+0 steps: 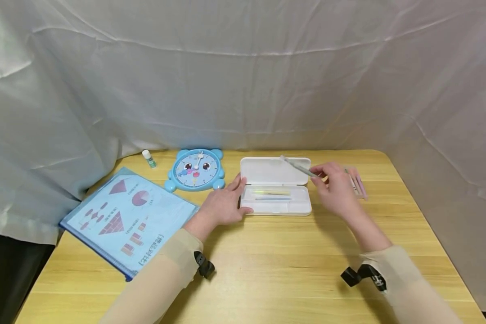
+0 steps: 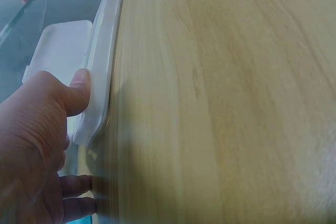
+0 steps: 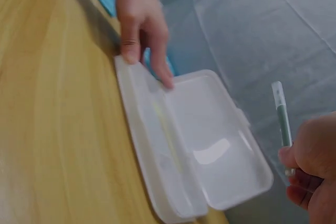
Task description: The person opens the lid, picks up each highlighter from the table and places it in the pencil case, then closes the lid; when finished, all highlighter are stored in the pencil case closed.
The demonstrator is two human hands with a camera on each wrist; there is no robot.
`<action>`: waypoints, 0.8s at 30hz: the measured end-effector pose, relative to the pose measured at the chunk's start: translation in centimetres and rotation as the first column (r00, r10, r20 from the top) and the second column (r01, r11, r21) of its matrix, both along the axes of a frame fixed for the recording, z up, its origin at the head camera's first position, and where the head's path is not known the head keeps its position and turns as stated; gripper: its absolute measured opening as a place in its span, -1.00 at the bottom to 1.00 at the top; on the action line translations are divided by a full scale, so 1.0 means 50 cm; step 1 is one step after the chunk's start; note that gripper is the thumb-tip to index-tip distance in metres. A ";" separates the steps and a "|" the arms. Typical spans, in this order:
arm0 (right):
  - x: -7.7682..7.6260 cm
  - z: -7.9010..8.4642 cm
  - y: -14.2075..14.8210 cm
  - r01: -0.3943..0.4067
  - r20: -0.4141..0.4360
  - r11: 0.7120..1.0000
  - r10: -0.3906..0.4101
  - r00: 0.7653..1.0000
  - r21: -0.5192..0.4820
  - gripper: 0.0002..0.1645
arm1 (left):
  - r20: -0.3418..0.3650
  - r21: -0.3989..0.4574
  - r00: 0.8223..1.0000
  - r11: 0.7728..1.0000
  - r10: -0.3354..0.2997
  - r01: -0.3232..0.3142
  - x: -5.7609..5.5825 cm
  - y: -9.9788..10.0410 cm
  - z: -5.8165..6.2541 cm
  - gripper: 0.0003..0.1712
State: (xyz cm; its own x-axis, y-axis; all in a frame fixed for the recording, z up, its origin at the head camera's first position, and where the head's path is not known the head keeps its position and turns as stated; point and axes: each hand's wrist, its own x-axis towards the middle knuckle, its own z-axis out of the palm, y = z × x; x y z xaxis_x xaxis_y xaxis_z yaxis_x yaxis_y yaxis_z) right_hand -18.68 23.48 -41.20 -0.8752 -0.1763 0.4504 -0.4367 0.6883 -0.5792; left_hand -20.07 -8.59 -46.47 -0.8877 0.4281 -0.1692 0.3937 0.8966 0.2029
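Observation:
A white pencil case [image 1: 297, 207] lies on the table with its lid raised at the back. Inside the tray are a yellow pen-like item [image 1: 273, 192] and a thin bluish one [image 1: 272, 198]. My left hand [image 1: 222, 204] grips the case's left end, thumb at the front side and a finger toward the hinge. Above and right of the case, my right hand [image 1: 336, 186] pinches a grey-green pen [image 3: 284, 121] with a clear cap near one end. In the head view that pen slants up leftward in front of the lid.
Several pastel pens [image 1: 358, 182] lie beyond my right hand. To the left are a blue toy clock [image 1: 196, 168], a small glue stick [image 1: 149, 158] and a blue-edged document pouch [image 1: 125, 216]. A pale curtain [image 1: 267, 90] hangs behind the wooden table [image 1: 267, 270].

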 end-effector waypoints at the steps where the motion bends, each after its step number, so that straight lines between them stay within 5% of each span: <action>1: -0.003 -0.006 -0.006 -0.025 0.003 1.000 0.025 1.000 0.005 -0.81 | 0.000 0.000 1.000 1.000 0.000 0.000 0.000 0.000 0.000 0.17; 9: -0.031 -0.046 -0.050 -0.144 0.092 0.986 0.137 0.986 0.084 -0.81 | 0.010 -0.004 1.000 1.000 0.000 0.000 -0.001 -0.001 0.000 0.17; 24: -0.051 -0.106 -0.094 -0.225 0.231 0.948 0.172 0.958 0.226 -0.85 | -0.008 -0.011 1.000 1.000 0.001 -0.001 -0.002 0.000 -0.002 0.18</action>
State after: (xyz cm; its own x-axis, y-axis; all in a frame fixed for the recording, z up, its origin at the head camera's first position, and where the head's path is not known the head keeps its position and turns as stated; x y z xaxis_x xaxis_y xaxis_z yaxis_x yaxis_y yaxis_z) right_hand -21.22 18.77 -46.48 -0.8797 -0.4383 0.1843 -0.4685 0.7327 -0.4936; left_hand -20.15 -8.61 -46.55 -0.8895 0.4253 -0.1673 0.3942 0.8992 0.1899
